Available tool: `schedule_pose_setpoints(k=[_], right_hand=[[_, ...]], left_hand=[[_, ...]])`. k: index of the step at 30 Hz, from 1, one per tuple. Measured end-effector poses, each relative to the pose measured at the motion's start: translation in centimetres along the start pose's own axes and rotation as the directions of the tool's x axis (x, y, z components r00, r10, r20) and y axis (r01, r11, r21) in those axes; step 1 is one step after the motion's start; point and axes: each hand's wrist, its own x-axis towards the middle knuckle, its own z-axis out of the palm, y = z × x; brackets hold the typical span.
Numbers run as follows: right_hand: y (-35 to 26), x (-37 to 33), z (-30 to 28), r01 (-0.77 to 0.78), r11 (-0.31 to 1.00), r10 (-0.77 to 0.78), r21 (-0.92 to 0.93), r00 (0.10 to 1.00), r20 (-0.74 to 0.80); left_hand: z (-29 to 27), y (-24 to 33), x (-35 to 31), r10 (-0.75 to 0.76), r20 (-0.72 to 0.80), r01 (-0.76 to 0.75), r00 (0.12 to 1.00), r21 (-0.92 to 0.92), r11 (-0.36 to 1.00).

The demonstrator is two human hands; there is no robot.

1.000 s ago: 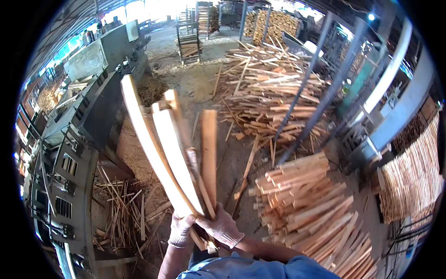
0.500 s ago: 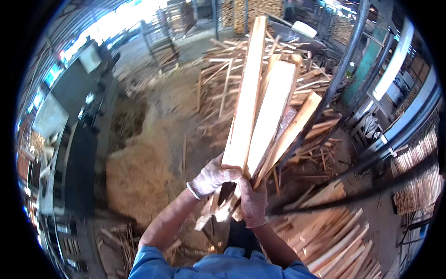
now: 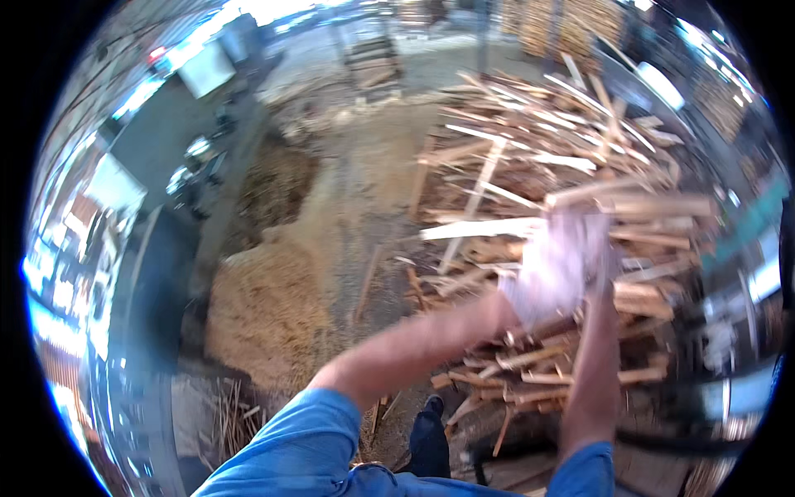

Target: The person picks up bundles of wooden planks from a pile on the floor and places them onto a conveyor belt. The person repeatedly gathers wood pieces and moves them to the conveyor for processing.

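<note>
Both my hands, in pale work gloves, are stretched out over a large heap of sawn wood strips [image 3: 489,228] and smeared by motion. My left hand [image 3: 546,265] crosses to the right and lies close against my right hand [image 3: 603,248]. Just past the fingertips several wooden boards [image 3: 658,205] lie sideways, also blurred. Whether my fingers still touch those boards cannot be made out. The fingers of both hands are too smeared to show if they are open or closed.
Left of the heap a mound of sawdust [image 3: 269,311] covers the floor. Dark machinery [image 3: 149,290] runs along the left side. Stacked wood [image 3: 567,33] stands at the back. A dark bar [image 3: 679,443] crosses low on the right. Thin sticks [image 3: 232,418] lie at lower left.
My hands gripped several upright boards close to my body; they have swung forward and right over the heap. The boards now lie sideways beyond my hands. The view has turned right.
</note>
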Motion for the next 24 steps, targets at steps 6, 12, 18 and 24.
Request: schedule_pose_setpoints(k=[6,12,18,24], right_hand=[[5.2,-4.7,6.6,0.025,0.467,-0.236,-0.884,0.967,-0.098],[2.5,-3.3,4.4,0.007,0.460,-0.089,-0.888,0.995,-0.039],[4.9,-10.2,5.9,0.206,0.376,-0.255,-0.904,0.960,0.113],[9.1,-32.7,9.3,0.629,0.331,-0.369,-0.703,0.772,0.517]], left_hand=[[9.7,-4.6,-33.2,-0.483,0.567,0.666,0.667,-0.163,0.728],[13.7,-0.9,-68.0,-0.891,0.349,0.957,-0.292,0.111,-0.270],[17.0,2.7,-72.5,-0.875,0.425,0.950,-0.232,-0.094,-0.297],[15.1,14.4,-70.8,-0.928,0.349,0.921,-0.132,-0.303,-0.245]])
